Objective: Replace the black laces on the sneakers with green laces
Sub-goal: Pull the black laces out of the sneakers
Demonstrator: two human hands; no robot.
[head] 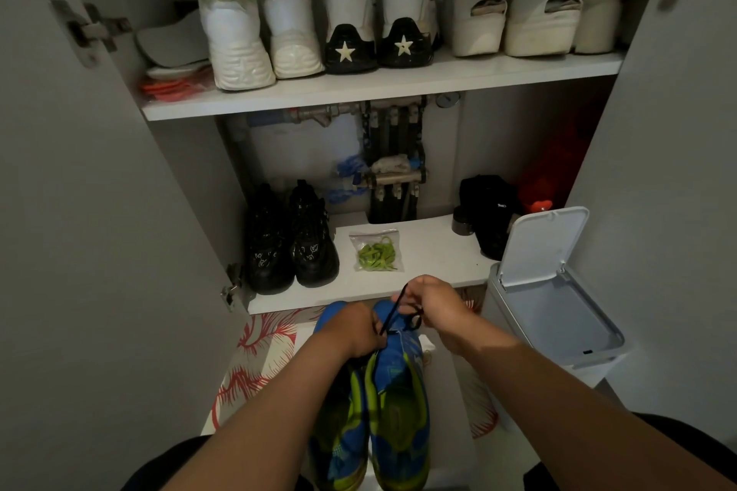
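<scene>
Black lace (393, 315) runs taut from the blue-and-green sneakers (399, 391) into the right hand (432, 305), whose grip pinches it. The left hand (355, 331) has its grip clenched on the pair, which is held with toes toward the front edge of the lower shelf (438, 247). Green laces (377, 251) lie bagged on that shelf near its front edge, and a hard tug could, I judge, snag the lace in an eyelet or jerk the shoes out of the one steadying hand.
</scene>
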